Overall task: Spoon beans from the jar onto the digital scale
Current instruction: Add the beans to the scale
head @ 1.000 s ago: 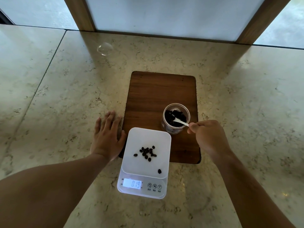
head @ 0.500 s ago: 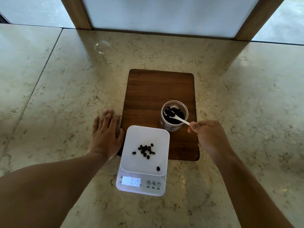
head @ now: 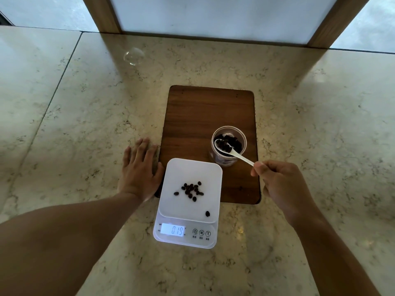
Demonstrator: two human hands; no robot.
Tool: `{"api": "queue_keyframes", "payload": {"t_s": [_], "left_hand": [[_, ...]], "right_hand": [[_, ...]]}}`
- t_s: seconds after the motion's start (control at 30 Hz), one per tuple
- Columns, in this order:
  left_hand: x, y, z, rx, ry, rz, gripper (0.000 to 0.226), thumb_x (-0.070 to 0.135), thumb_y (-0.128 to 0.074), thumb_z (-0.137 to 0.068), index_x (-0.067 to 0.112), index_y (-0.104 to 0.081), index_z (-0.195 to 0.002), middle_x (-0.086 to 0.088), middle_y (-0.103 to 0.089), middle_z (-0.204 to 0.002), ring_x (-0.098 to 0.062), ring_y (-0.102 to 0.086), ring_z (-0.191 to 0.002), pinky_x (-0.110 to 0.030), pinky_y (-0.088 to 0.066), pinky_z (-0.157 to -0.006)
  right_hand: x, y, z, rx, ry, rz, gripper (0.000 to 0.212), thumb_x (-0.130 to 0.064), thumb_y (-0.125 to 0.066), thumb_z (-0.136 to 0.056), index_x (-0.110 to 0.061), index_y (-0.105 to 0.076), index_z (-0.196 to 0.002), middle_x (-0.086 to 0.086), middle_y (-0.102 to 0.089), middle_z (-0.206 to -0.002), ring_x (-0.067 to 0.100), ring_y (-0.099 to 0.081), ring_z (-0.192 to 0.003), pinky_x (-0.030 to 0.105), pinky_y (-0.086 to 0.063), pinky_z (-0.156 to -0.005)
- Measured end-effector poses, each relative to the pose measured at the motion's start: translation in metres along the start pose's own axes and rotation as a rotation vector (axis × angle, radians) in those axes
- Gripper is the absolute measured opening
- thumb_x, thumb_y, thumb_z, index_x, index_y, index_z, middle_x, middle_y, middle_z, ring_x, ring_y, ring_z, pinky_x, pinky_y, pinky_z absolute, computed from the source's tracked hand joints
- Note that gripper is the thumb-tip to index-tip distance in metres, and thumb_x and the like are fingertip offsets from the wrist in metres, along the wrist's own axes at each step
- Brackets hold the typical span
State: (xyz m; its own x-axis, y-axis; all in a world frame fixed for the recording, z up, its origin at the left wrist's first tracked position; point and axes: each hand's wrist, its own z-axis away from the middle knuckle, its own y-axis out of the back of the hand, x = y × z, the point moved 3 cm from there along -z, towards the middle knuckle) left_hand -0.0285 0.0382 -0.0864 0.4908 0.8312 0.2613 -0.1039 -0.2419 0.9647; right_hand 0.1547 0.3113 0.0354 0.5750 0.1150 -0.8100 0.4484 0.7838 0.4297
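Observation:
A clear jar (head: 228, 160) of dark beans stands on the right of a brown wooden board (head: 205, 112). My right hand (head: 282, 186) pinches the handle of a white spoon (head: 237, 153). The spoon's bowl holds several beans and sits just over the jar's left rim. In front of the board lies a white digital scale (head: 171, 201) reading 019. A small pile of beans (head: 191, 190) rests on its platform, with one stray bean (head: 207, 213) near its right front corner. My left hand (head: 140, 174) lies flat on the counter, fingers apart, touching the scale's left edge.
The counter is beige marble with a seam (head: 44, 118) running down the left side. A clear round lid (head: 134, 56) lies at the far left of the counter. A window frame with wooden posts (head: 102, 16) stands behind.
The spoon has risen out of the beans with a load in its bowl, moving toward the jar's left rim. My left hand and the scale reading are unchanged.

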Motion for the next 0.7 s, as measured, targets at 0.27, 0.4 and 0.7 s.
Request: {"api": "queue_keyframes", "payload": {"t_s": [0.27, 0.4, 0.7], "left_hand": [[0.001, 0.002, 0.0, -0.006, 0.009, 0.017, 0.06, 0.043, -0.033, -0.091, 0.016, -0.039, -0.144, -0.011, -0.028, -0.16, -0.023, -0.012, -0.151, -0.047, -0.003, -0.122], [0.001, 0.002, 0.0, -0.006, 0.001, 0.013, 0.06, 0.043, -0.033, -0.092, 0.016, -0.039, -0.144, -0.011, -0.028, -0.16, -0.024, -0.012, -0.152, -0.048, -0.004, -0.122], [-0.002, -0.003, 0.0, 0.004, 0.001, 0.012, 0.057, 0.043, -0.034, -0.093, 0.019, -0.037, -0.144, -0.011, -0.028, -0.16, -0.023, -0.011, -0.152, -0.047, -0.004, -0.122]], "right_hand": [[0.015, -0.025, 0.024, -0.124, 0.053, 0.011, 0.032, -0.027, -0.058, -0.095, -0.017, -0.071, -0.067, -0.009, -0.042, -0.039, 0.011, -0.035, -0.041, 0.031, -0.031, -0.051], [0.031, -0.041, 0.032, -0.169, 0.04, 0.016, 0.031, -0.025, -0.058, -0.095, -0.018, -0.07, -0.068, -0.005, -0.041, -0.041, 0.015, -0.032, -0.041, 0.031, -0.026, -0.047], [0.04, -0.05, 0.041, -0.11, 0.149, 0.138, 0.025, -0.022, -0.061, -0.093, -0.024, -0.071, -0.07, -0.01, -0.054, -0.042, 0.005, -0.035, -0.034, 0.016, -0.026, -0.035]]}}
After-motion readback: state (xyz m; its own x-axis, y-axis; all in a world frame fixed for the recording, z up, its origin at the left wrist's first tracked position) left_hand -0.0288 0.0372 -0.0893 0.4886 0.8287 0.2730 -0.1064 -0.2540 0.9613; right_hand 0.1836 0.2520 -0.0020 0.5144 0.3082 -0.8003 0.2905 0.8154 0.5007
